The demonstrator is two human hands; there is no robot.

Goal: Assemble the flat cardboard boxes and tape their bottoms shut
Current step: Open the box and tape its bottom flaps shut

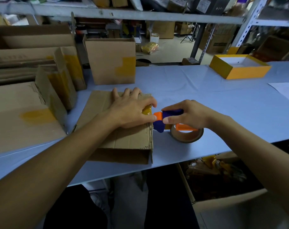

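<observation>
Fingers (137, 93) of our left hand (132, 109) spread flat, pressing the brown cardboard box (124, 138) lying on the pale blue desk (206, 96); thumb on the yellowish tape strip (147, 111) at its right edge. Our right hand (188, 114) grips the orange-and-purple tape dispenser (163, 119) just beside the box.

A pale blue worktop (198, 90) spreads under and beyond the hand, its near edge running across the lower part of the view. Past the hand, a grey metal shelf (140, 15) spans the room, carried on the right by a perforated upright (249, 23) and crowded with dim clutter. Beneath that shelf a light floor (173, 52) shows in soft, subdued light.
</observation>
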